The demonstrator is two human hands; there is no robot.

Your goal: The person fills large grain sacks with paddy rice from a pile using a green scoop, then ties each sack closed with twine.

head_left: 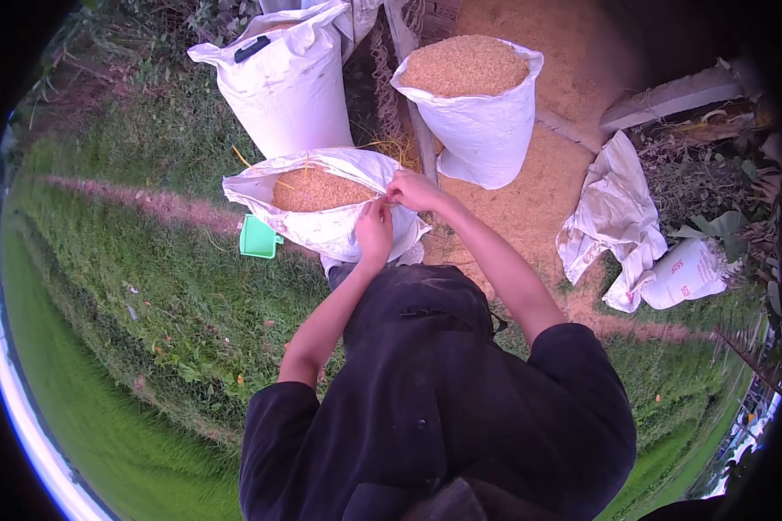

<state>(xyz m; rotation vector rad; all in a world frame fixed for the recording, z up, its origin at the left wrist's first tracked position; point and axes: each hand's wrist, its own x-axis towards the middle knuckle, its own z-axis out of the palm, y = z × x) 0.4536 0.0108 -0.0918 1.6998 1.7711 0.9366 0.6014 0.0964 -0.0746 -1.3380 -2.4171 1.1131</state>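
Observation:
Right in front of me stands a white woven sack [313,227], its mouth spread wide around tan grain [321,189]. My left hand [374,227] is closed at the right part of the near rim, fingers pinched on the fabric. Just beyond it, my right hand [414,190] grips the same rim near the sack's right corner. The two hands nearly touch. Yellow strands lie over the sack's far rim and on the grain. Whether a thin tie is also between my fingers is too small to tell.
A tall white sack [287,95] with a dark object on its rim stands behind to the left. Another sack [487,135], full of grain, stands behind to the right. A green plastic scoop [259,237] lies left on grass. Crumpled sacks [613,217] lie right, beside spread grain [530,217].

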